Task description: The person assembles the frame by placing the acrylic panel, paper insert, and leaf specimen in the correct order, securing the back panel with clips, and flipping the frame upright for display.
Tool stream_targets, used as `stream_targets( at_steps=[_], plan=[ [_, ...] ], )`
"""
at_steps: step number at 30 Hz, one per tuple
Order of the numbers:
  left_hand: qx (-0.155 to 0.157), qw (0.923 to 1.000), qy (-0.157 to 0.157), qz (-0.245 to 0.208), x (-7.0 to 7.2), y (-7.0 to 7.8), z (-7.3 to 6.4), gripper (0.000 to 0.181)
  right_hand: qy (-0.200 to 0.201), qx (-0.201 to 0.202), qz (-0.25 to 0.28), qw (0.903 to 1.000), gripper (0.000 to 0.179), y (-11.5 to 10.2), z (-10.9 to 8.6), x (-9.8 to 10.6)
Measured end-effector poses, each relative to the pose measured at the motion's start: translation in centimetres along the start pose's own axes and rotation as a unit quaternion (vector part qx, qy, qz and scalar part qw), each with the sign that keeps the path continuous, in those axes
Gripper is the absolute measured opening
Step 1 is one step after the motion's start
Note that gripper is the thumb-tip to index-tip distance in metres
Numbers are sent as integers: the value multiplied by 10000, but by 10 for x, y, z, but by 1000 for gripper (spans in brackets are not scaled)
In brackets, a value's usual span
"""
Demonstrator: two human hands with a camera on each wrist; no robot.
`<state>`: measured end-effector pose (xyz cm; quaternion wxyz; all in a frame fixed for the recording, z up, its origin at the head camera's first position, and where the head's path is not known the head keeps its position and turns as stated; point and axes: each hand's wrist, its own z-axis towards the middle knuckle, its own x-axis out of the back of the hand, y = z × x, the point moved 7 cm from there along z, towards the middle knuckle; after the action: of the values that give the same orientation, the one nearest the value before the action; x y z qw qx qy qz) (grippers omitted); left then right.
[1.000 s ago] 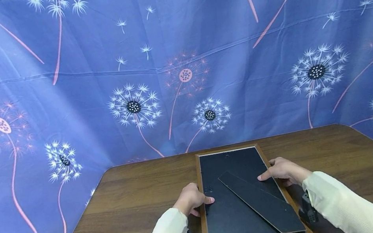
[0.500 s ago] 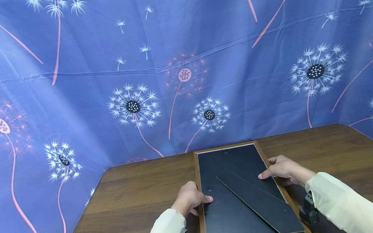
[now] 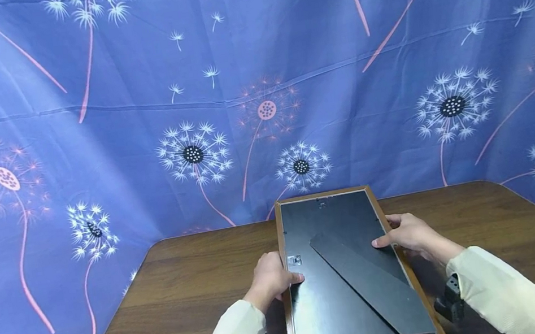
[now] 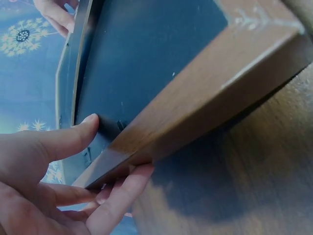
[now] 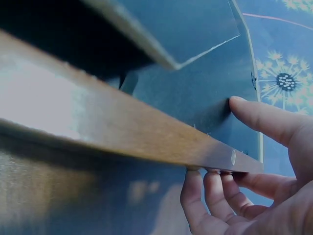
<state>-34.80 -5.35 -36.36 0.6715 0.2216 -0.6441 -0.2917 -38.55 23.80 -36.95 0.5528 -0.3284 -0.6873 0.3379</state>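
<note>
A picture frame [image 3: 318, 308] with a brown wooden border lies back side up between my hands, its far end raised off the table. Slanting across its black backing is an easel stand [image 3: 372, 289]. My left hand [image 3: 270, 278] grips the left border, thumb on the backing and fingers underneath, as the left wrist view shows with the wooden border [image 4: 195, 98]. On the opposite side my right hand [image 3: 413, 235] grips the right border the same way. In the right wrist view, fingertips [image 5: 193, 183] curl beneath the frame's edge. The front face is hidden.
A brown wooden table [image 3: 201, 279] extends on both sides of the frame. Behind it hangs a blue cloth [image 3: 356, 137] with a dandelion print, close to the table's far edge.
The frame's far end has risen and now overlaps the cloth in the head view. Light shifts across the backing. Both hands keep their grip on the sides.
</note>
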Motion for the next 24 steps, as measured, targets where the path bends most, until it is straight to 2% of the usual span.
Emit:
stream_targets(
  at_steps=[3, 10, 16, 24],
  plan=[
    [-161, 9996, 224, 88, 4, 4, 1, 33, 102, 80, -43, 9999, 96, -5, -2, 5],
    [-271, 9957, 631, 626, 14, 12, 3, 38, 399, 198, -59, 9990, 96, -17, -6, 14],
    [-369, 9932, 995, 470, 22, 17, 5, 43, 871, 526, -345, 9942, 93, -31, -9, 24],
    [-328, 9907, 1276, 329, 27, 21, 9, 63, 1240, 721, -465, 9886, 96, -42, -15, 33]
  ],
)
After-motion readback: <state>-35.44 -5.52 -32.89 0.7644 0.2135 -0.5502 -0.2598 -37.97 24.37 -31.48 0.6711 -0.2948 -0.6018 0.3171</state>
